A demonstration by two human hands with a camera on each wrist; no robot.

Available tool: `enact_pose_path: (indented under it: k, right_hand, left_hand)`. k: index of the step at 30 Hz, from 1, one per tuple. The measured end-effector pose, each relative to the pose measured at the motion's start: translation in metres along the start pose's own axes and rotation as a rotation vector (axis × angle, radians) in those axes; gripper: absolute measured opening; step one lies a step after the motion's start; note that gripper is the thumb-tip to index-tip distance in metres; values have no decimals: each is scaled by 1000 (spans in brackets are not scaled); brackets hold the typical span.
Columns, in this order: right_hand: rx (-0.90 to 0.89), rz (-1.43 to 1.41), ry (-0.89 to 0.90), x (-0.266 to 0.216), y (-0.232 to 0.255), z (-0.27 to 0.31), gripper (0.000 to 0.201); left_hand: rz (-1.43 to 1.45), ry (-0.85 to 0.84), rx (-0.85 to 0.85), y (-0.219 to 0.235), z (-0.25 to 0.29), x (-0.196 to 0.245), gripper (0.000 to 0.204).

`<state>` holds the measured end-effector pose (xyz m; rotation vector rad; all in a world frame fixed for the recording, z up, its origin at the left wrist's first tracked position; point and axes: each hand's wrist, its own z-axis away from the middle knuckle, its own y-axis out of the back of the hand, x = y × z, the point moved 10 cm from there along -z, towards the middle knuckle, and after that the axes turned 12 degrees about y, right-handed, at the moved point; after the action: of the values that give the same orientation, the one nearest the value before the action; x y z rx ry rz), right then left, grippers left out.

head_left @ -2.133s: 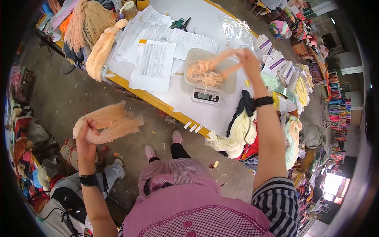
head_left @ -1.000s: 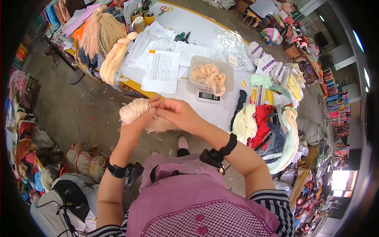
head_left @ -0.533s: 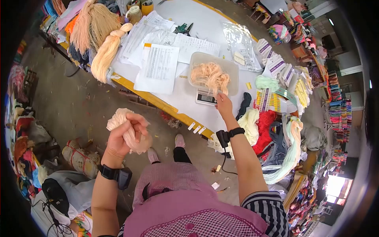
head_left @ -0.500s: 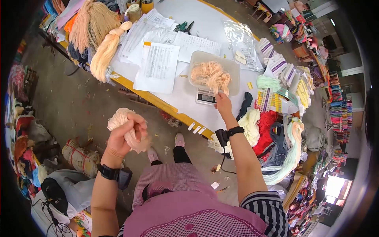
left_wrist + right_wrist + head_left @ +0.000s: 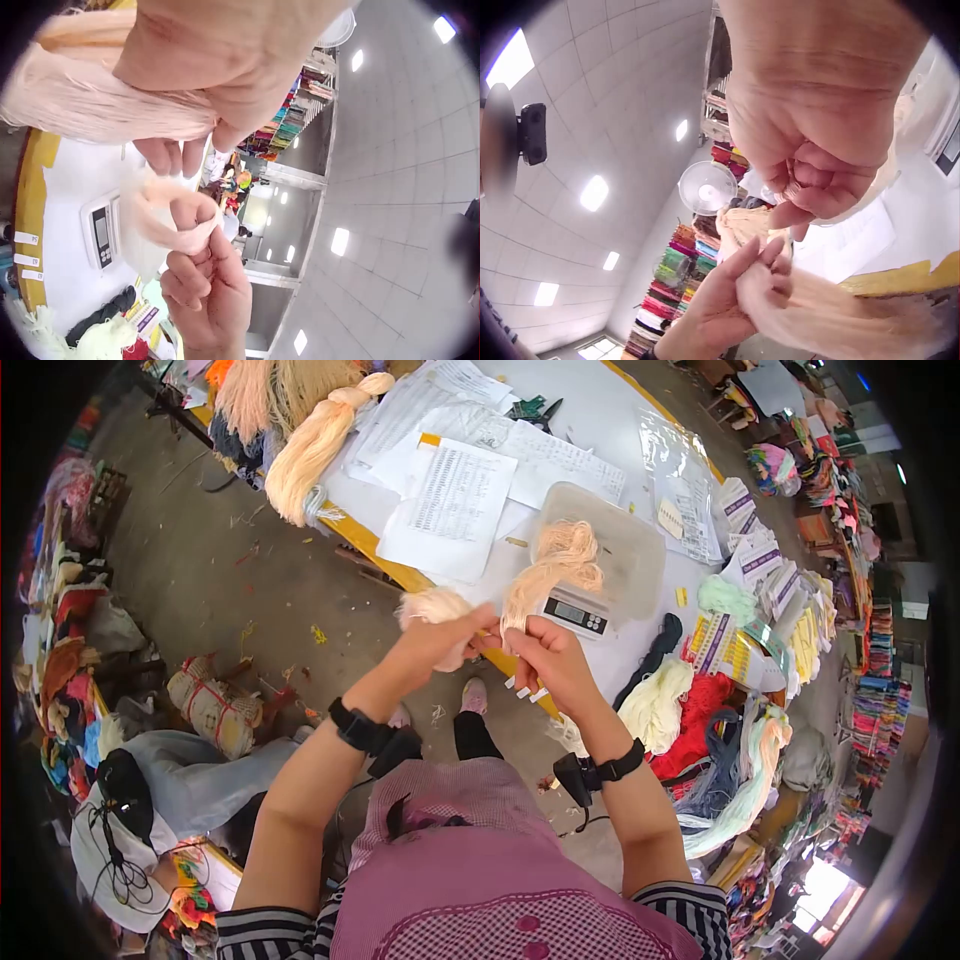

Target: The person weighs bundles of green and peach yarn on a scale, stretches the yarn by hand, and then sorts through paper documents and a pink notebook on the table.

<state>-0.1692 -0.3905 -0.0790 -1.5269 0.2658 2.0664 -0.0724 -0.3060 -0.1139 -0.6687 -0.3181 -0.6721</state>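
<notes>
My left hand point(image 5: 432, 648) grips a pale peach hank of yarn point(image 5: 432, 603), whose loose ends hang below the fingers in the right wrist view. Close beside it, my right hand point(image 5: 556, 668) pinches one end of a second peach yarn bundle point(image 5: 570, 548). That bundle stretches from the fingers back into a clear plastic tub point(image 5: 645, 545). Under the tub's near side a small digital scale point(image 5: 577, 616) shows its display and buttons. In the left wrist view, the right hand point(image 5: 211, 289) has the yarn looped around its fingers, just below the left hand.
Printed sheets point(image 5: 450, 505) and scissors point(image 5: 535, 410) lie on the white table beyond. A thick peach hank point(image 5: 315, 455) hangs over the table's left edge. Cream yarn point(image 5: 655, 705), red yarn point(image 5: 695, 720) and dark yarn point(image 5: 650, 660) crowd the right side.
The right hand has drawn the yarn end out of the tub toward the left hand, and the left hand has moved right to meet it. The head view has shifted.
</notes>
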Motion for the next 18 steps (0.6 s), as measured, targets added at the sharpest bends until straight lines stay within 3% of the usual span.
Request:
enact_pose_path:
  k: [2,5,9,18]
  right_hand:
    - [12,12,15,-3,0,0,22]
    - [52,105,34,-11,9,0,21]
    - [58,177,64,-20,15,2,21]
    - [70,209,75,-34,8,14,17]
  left_hand:
    - [-110,-180,-106,-19,5,16,24]
    - [-69,-223,-25,-16,7,21,26]
    - [-79,-183,-29,-23,13,25,26]
    - [-170,-304,-36,-36,26,35,31]
